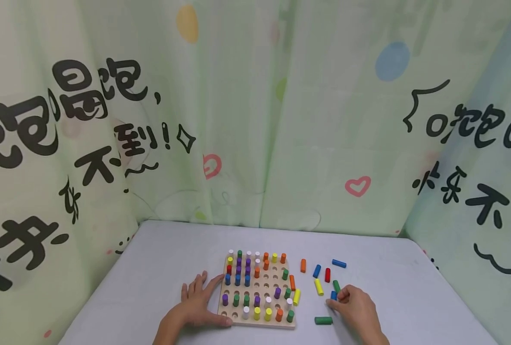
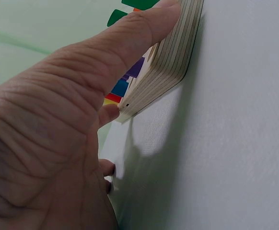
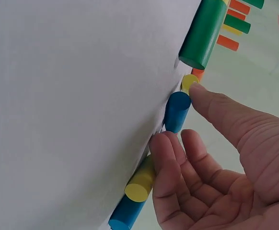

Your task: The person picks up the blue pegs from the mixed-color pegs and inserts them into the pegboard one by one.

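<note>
In the head view, a wooden pegboard (image 1: 255, 323) stands on the table with coloured pegs in many holes. My left hand (image 1: 198, 304) spreads around its near left corner. The left thumb (image 2: 144, 21) presses on the board's near edge, and the index fingertip touches its left side. My right hand (image 1: 358, 306) is low over the table, right of the board. Its thumb and fingertips are close around a loose blue peg (image 3: 177, 115), with a gap between them. A green peg (image 1: 336, 286) lies just beyond it; another green peg (image 1: 323, 320) lies nearer the front.
Loose pegs lie right of the board: a red peg (image 1: 327, 274), yellow pegs (image 1: 319, 287), orange pegs (image 1: 303, 265) and blue pegs (image 1: 339, 263). Some holes (image 1: 234, 315) in the board hold no peg. A patterned curtain (image 1: 246, 120) hangs behind the white table (image 1: 152, 268).
</note>
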Tool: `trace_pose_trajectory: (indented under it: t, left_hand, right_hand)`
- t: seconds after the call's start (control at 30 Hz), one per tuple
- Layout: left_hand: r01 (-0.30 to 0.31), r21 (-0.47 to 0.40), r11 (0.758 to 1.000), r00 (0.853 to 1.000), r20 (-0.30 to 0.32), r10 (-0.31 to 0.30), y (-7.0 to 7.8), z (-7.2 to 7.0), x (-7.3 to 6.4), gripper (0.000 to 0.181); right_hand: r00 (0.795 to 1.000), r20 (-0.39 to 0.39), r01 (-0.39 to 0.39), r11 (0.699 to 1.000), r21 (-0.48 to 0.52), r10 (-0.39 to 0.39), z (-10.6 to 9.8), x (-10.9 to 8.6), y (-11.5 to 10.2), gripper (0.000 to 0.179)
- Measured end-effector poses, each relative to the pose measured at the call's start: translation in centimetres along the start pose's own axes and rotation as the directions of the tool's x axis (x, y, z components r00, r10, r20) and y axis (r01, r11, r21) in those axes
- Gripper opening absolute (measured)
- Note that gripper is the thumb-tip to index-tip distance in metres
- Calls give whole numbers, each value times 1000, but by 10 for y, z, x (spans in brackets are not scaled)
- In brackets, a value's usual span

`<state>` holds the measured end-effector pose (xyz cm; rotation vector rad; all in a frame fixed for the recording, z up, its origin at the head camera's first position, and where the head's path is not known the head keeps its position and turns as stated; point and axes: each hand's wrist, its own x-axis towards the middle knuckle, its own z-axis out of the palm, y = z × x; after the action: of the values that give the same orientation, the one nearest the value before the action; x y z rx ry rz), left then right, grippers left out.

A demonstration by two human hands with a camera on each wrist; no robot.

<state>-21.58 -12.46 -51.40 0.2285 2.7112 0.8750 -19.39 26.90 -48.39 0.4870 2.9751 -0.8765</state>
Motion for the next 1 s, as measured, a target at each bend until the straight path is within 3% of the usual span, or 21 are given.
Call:
trace_pose_trajectory:
  t: [0.4,0.6,1.0]
  left_hand:
    - [-20,-47,999,999,-29,19,-5,5,2,124]
    - [-24,-43,999,1000,-12,23,-4,2,1,124]
    - [3,-35,999,1000,-9,-3,-4,5,5,124]
  right_hand:
    - [1000,15,-11,1000,-25,11,0,5,0,24]
    - [999,2,-37,999,-22,37,0,3,1,21]
    - [999,-45,-2,997,76,6,-1,-2,2,20]
